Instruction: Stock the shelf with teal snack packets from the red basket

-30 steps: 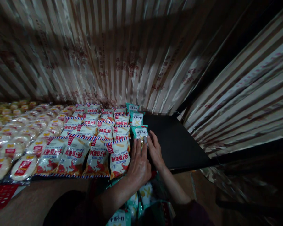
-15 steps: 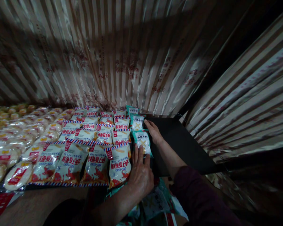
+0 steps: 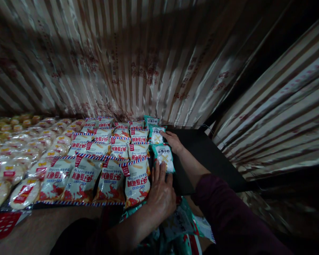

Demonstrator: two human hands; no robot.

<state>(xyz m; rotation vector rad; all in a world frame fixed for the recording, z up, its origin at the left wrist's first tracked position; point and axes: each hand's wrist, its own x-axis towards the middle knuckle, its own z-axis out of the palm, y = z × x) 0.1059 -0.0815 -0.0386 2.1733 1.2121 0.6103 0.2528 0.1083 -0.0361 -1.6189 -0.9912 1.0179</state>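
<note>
Green-and-white snack packets form a short column at the right end of the rows. My left hand (image 3: 161, 193) lies with fingers extended, its fingertips on the lower edge of the nearest green packet (image 3: 164, 156). Farther back, my right hand (image 3: 172, 141) reaches in from the right, fingers stretched out, touching the right side of the middle green packet (image 3: 156, 135). Behind that one, a third green packet (image 3: 151, 121) rests near the curtain. Left of them stand several rows of white packets (image 3: 137, 184) with red lettering and striped edges.
Round wrapped crackers (image 3: 25, 194) fill the left side, with small yellow-wrapped items (image 3: 6, 129) behind. A black board (image 3: 212, 159) extends right. Striped curtains (image 3: 138, 63) hang behind and at the right. More green packets (image 3: 178, 221) lie below the board's front edge.
The view has shifted slightly. My right fingers now reach a little over the middle green packet's right side. My left hand stays at the nearest green packet's lower edge.
</note>
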